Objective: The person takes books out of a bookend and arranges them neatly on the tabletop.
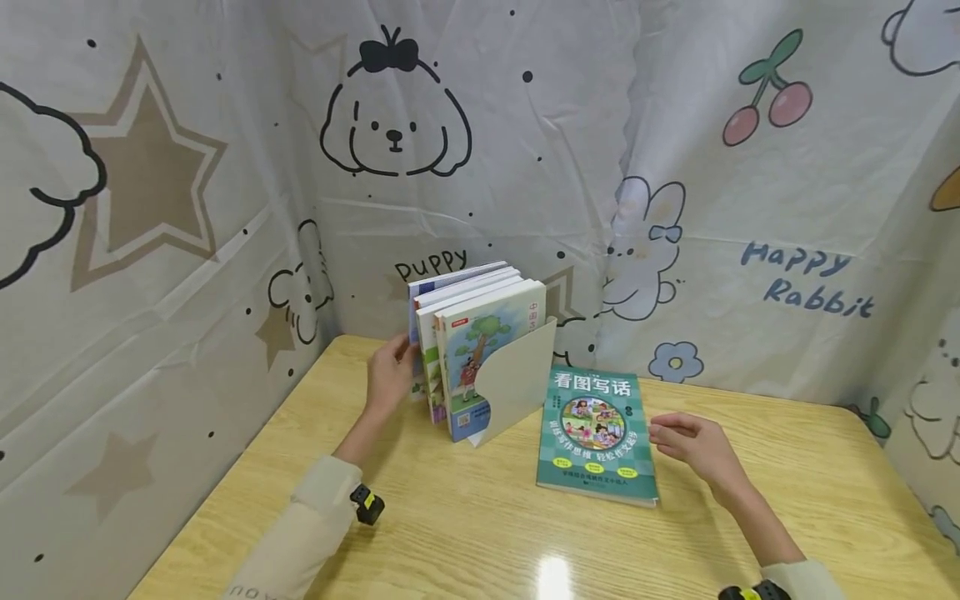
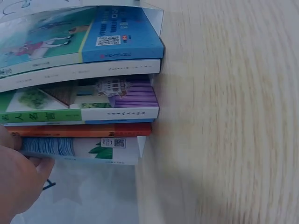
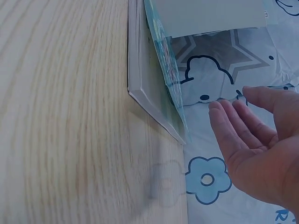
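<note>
Several upright books (image 1: 491, 333) lean together in a white holder (image 1: 517, 383) left of the middle in the head view. My left hand (image 1: 387, 377) is at their left side; in the left wrist view its fingers and thumb (image 2: 21, 179) pinch the outermost book (image 2: 84, 148) by its spine. Flat on the table lies a green book (image 1: 596, 433), right of the holder. My right hand (image 1: 697, 450) hovers just beside its right edge, fingers loosely extended, holding nothing. The right wrist view has that hand (image 3: 264, 149) apart from the green book (image 3: 163, 53), whose cover stands slightly raised.
The wooden table (image 1: 465, 525) extends in front of the books and to both sides. A patterned cloth (image 1: 525, 142) hangs behind the table and along its left and right sides, close behind the holder and the green book.
</note>
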Motion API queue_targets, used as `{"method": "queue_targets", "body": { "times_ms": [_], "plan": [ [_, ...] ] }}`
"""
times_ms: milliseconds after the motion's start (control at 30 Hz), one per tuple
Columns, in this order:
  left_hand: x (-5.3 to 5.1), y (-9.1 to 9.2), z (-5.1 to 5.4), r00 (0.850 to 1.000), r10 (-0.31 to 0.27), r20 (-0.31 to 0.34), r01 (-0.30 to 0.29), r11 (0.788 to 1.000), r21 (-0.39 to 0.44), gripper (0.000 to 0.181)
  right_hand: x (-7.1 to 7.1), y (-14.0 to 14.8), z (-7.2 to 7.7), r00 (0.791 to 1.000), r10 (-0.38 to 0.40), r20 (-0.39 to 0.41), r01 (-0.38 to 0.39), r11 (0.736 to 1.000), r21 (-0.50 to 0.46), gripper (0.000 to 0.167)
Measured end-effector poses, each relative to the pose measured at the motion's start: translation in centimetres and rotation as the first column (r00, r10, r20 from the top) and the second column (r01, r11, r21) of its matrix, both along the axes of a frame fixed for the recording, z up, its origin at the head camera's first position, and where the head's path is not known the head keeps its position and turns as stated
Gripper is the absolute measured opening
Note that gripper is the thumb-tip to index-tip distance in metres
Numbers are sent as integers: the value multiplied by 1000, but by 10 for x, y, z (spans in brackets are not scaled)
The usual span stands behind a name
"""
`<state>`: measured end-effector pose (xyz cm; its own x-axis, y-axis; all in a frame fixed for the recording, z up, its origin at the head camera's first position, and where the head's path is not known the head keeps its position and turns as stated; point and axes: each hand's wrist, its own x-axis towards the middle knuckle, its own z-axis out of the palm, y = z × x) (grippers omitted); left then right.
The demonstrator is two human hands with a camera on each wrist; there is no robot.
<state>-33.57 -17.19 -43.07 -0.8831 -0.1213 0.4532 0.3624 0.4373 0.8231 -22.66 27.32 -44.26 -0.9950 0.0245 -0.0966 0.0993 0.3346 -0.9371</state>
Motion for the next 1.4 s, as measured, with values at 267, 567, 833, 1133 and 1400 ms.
{"method": "queue_targets", "body": {
  "times_ms": [267,567,833,1133,1400],
  "plan": [
    [11,-4,8,996,56,-67,-56,998,3,25,1,3,-2,1000,12,17,-11,1000,-28,46],
    [16,-9,26,995,84,-47,-81,995,55,31,2,7,-1,1000,15,-4,-15,999,-34,50],
    [22,-13,41,992,116,-55,-109,988,111,36,1,8,-1,1000,15,-15,-16,999,-50,49],
    [32,-14,53,971,200,-128,-177,969,174,33,3,9,-3,999,38,-32,-41,995,-93,46],
    [39,-16,63,951,226,-209,-181,959,217,32,3,8,-3,997,61,-57,-67,992,-109,45]
  ]
}}
